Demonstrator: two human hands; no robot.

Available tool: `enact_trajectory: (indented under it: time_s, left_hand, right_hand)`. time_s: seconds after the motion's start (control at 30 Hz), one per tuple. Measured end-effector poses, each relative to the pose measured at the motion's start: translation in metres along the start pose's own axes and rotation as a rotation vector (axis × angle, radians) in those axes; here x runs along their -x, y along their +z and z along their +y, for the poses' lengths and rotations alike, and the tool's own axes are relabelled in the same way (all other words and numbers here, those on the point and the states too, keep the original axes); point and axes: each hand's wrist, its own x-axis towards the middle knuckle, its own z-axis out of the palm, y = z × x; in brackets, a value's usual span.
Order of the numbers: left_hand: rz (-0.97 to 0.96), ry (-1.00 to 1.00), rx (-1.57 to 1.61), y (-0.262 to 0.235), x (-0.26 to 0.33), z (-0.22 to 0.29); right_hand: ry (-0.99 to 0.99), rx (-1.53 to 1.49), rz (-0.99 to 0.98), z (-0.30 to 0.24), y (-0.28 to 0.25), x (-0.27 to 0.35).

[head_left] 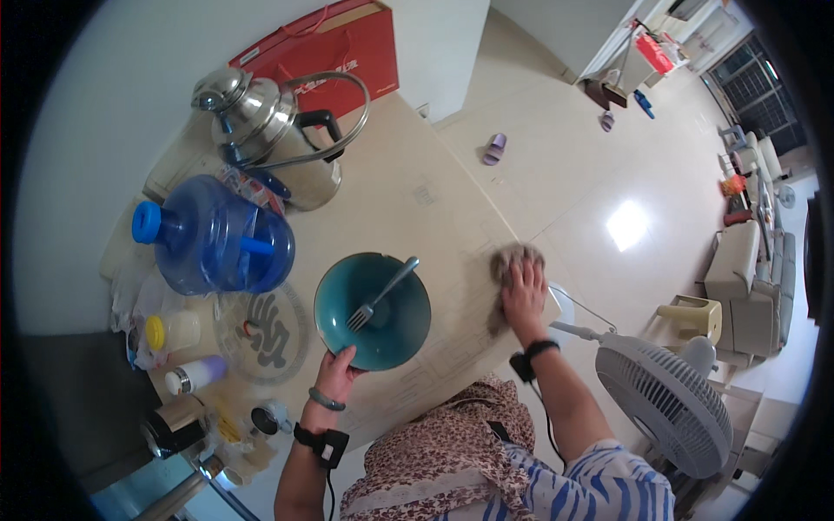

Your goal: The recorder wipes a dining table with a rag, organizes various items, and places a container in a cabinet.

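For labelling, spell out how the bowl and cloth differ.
The bowl is glossy teal; the cloth, dull greyish brown. The bowl is round; the cloth looks bunched. The left hand holds the bowl; the right hand partly covers the cloth. Each has one hand on it.

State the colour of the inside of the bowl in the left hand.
The bowl is teal inside; it shows best in the head view.

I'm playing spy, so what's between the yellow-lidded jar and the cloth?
In the head view, the round pattern, then the bowl with a fork.
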Motion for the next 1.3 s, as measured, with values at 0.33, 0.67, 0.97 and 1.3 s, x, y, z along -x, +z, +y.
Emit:
enact_trajectory:
  time_s: [0.33, 0.67, 0.97, 1.3]
  left_hand:
    - [-0.121, 0.05, -0.049, 0.057, -0.111, 0.016]
    - [-0.001, 0.039, 0.029, 0.079, -0.194, 0.011]
    - [-0.02, 0.059, 0.195, 0.094, -0.235, 0.02]
    - [-0.027, 0.062, 0.346, 0.113, -0.259, 0.065]
  right_hand:
    - [0.051, -0.076, -0.038, 0.011, -0.014, 0.055]
    - [0.019, -0.032, -0.044, -0.006, 0.001, -0.03]
    - [-0.004, -0.048, -0.068, -0.012, 0.009, -0.053]
    - [-0.009, -0.04, -0.119, -0.018, 0.002, -0.059]
